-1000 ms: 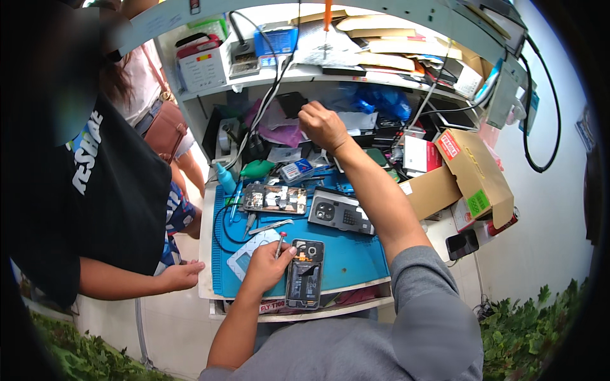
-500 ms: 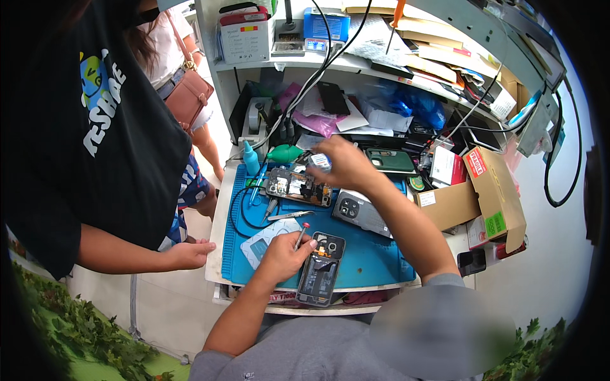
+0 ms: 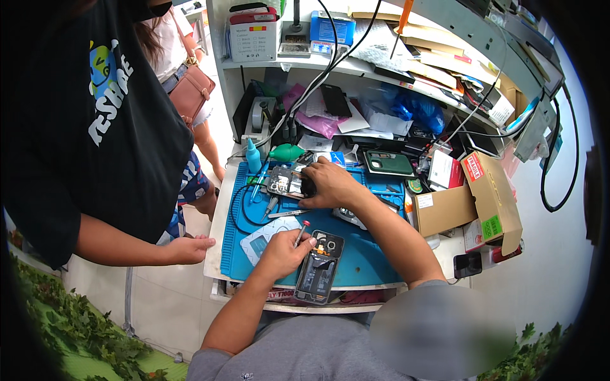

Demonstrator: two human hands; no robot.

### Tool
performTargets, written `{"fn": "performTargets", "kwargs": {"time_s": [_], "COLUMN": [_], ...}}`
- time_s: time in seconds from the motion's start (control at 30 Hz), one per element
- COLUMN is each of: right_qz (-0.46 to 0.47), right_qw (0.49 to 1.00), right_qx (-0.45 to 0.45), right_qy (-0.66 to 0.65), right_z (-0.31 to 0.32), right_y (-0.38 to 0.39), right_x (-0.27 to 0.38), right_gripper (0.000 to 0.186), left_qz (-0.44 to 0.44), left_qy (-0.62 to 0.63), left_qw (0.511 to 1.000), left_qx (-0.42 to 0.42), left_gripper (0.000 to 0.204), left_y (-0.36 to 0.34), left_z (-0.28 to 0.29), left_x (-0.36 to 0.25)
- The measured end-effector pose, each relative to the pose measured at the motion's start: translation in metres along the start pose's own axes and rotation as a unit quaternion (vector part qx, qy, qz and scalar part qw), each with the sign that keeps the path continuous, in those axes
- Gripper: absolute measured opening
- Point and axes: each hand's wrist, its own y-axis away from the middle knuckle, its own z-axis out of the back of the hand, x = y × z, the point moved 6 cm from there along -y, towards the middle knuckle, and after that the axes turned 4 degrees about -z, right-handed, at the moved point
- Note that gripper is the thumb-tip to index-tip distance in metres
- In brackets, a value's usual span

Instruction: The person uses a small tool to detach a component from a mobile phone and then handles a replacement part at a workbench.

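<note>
My left hand (image 3: pixel 283 253) is closed around a small screwdriver (image 3: pixel 301 233) with a red cap. Its thumb rests at the edge of an opened phone (image 3: pixel 319 270), whose battery and inner parts show at the mat's front. Farther back, my right hand (image 3: pixel 330 182) reaches down over a second opened phone (image 3: pixel 283 181) and covers its right part. Its fingers are bent, and whether they hold anything is hidden. Metal tweezers (image 3: pixel 287 214) lie just in front of that phone. Partly under my right forearm is a grey phone (image 3: pixel 350 216) with a camera block.
The blue work mat (image 3: pixel 368 257) also bears a white card (image 3: pixel 257 244) and a cable. Behind stand a blue bottle (image 3: pixel 253 156), a green air blower (image 3: pixel 286 152) and a green phone case (image 3: pixel 389 163). An open cardboard box (image 3: pixel 492 197) is at right. Another person's hand (image 3: pixel 194 249) touches the table's left edge.
My right hand has come down and toward me, from above the mat's back onto the second opened phone. My left hand keeps the screwdriver in the same place.
</note>
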Motion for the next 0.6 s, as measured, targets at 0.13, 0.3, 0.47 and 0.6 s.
{"fn": "performTargets", "kwargs": {"time_s": [0.13,0.3,0.47,0.6], "right_qz": [0.010,-0.016,-0.099,-0.140], "right_qw": [1.000,0.998,0.949,0.836], "right_qx": [-0.012,-0.052,-0.054,0.038], "right_qy": [0.002,-0.039,-0.295,-0.530], "right_z": [0.004,0.020,0.019,0.005], "right_y": [-0.004,0.003,0.006,0.008], "right_x": [0.003,0.007,-0.018,-0.030], "right_gripper": [0.076,0.079,0.077,0.064], "left_qz": [-0.002,0.009,0.020,0.024], "left_qy": [-0.003,0.003,-0.012,-0.021], "left_qw": [1.000,1.000,1.000,0.999], "left_qx": [0.003,0.006,0.011,0.012], "left_gripper": [0.035,0.035,0.035,0.035], "left_y": [0.000,0.001,0.001,0.001], "left_z": [-0.001,0.001,0.002,0.002], "left_x": [0.004,-0.003,-0.006,-0.008]}}
